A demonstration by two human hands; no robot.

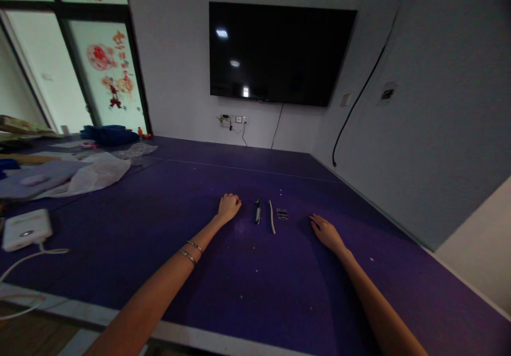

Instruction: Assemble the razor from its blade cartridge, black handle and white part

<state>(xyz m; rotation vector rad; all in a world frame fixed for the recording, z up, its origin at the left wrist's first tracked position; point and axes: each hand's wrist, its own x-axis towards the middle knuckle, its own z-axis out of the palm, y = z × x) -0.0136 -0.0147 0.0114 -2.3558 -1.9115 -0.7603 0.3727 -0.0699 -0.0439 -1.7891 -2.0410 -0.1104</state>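
Observation:
My left hand point(229, 207) rests on the purple tabletop point(183, 212), fingers loosely bent and nothing visible in them. To its right lies a slim tool with a black and silver body point(257, 212), perhaps a cutter; its exact kind is too small to tell. Beside that is a curved whitish strip point(272, 217), like a short length of cable. A small clear packet point(282, 214) with dark contents comes after the strip. My right hand point(325, 231) lies on the table farther right, fingers stretched out, apart from all three items.
A white box-like device point(27, 229) with a cable sits at the left edge. Behind it are plastic sheeting point(99, 175) and a dark blue cloth point(109, 134). A black cable point(359, 90) hangs down the right wall. A television point(281, 52) is mounted ahead.

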